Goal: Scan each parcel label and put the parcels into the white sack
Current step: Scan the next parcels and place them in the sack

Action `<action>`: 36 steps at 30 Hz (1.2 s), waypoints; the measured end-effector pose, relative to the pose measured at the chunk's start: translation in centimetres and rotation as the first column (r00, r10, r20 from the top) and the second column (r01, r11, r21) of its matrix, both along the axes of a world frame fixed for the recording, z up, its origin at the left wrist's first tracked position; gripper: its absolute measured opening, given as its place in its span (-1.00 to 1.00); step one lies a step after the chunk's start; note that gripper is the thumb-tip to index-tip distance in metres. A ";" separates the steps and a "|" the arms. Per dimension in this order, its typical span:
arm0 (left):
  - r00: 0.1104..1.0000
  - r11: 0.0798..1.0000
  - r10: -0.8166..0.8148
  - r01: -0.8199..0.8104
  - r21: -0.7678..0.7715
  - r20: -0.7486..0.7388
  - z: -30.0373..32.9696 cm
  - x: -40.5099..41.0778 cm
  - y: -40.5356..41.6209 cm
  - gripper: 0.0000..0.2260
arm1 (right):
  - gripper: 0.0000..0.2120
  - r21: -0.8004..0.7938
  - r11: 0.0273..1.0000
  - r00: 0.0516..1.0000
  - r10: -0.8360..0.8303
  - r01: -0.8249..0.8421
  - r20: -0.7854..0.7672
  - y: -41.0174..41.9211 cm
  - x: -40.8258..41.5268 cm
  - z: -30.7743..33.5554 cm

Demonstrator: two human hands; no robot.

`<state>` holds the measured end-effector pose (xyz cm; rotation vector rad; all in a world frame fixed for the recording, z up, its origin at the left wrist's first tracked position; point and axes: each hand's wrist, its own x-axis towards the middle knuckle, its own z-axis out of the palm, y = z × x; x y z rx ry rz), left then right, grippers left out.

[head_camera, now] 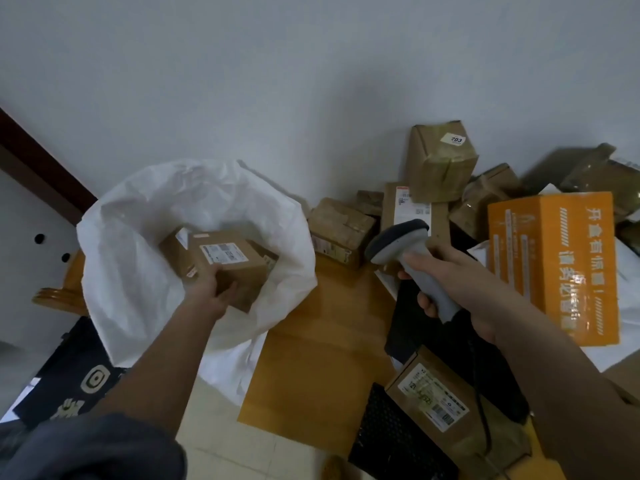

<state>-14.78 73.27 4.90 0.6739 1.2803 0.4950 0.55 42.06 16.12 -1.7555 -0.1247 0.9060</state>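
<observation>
The white sack (138,209) stands open at the left, with brown parcels lying inside it. My left hand (211,289) reaches into its mouth and grips the near edge of a brown cardboard parcel (239,268) whose white label faces up. My right hand (450,289) is wrapped round the handle of a grey barcode scanner (401,245), its dark head pointing left toward the sack. Another labelled brown parcel (429,400) lies near the bottom right, under my right forearm.
A heap of brown parcels (440,161) leans against the white wall at the back right. A large orange box (554,265) sits at the right. Flat orange cardboard (311,358) covers the floor in the middle. Dark bags (76,375) lie at the lower left.
</observation>
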 end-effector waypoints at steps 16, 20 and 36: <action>0.976 0.974 -0.205 0.211 -0.084 0.073 -5.7 1.8 -1.7 -0.85 | -0.67 -0.069 0.989 0.992 -0.129 0.128 -0.012 -0.9 0.6 -2.3; 0.946 0.946 -0.320 0.322 -0.033 0.050 -5.1 2.3 -3.9 -0.82 | -0.63 -0.048 0.992 0.993 -0.117 0.115 -0.027 -1.3 0.3 -1.9; -0.163 -0.686 -0.344 0.716 0.129 -0.925 -11.2 6.5 -26.0 -0.18 | -0.70 -0.137 0.987 0.995 0.087 -0.079 0.050 -10.1 0.0 -2.7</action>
